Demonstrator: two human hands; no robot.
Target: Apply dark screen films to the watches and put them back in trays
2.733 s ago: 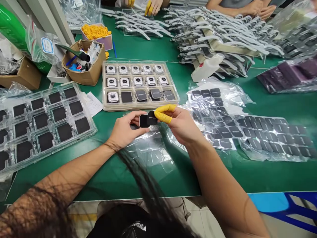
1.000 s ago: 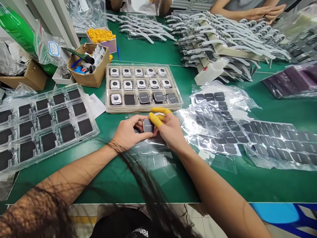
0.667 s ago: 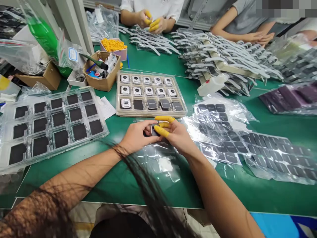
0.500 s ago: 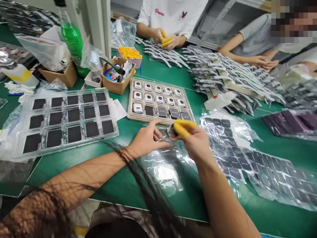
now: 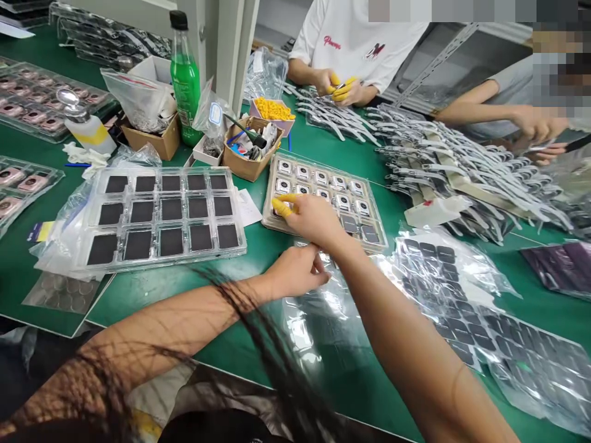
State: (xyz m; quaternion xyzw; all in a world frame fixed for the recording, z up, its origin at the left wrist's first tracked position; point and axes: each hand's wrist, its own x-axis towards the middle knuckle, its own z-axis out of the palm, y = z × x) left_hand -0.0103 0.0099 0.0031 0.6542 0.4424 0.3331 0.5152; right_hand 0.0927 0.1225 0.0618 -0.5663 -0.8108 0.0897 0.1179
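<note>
My right hand (image 5: 309, 216), with yellow finger cots on the fingertips, reaches over the front-left corner of a clear-lidless tray (image 5: 323, 238) of watch cases. Its fingertips close on a white watch case in the front row, mostly hidden beneath them. White watch cases (image 5: 342, 202) with round dark sensors fill the back rows. Dark square-faced ones (image 5: 369, 233) lie at the front right. Below, my left hand (image 5: 298, 271) rests half-curled by clear plastic film (image 5: 302, 335), thumb and fingers apart, with nothing visible in it. My right wrist crosses just above it.
Left stands a clear tray (image 5: 210, 253) with black square inserts. Behind are a cardboard box (image 5: 247, 161) of small items, yellow finger cots (image 5: 273, 109) and a green bottle (image 5: 185, 86). Sheets of dark squares (image 5: 462, 332) and piled grey straps (image 5: 443, 160) lie right. Two co-workers sit opposite.
My right hand has moved from beside my left hand, where it held a small watch case, up and left to the tray's front row. The view has shifted left.
</note>
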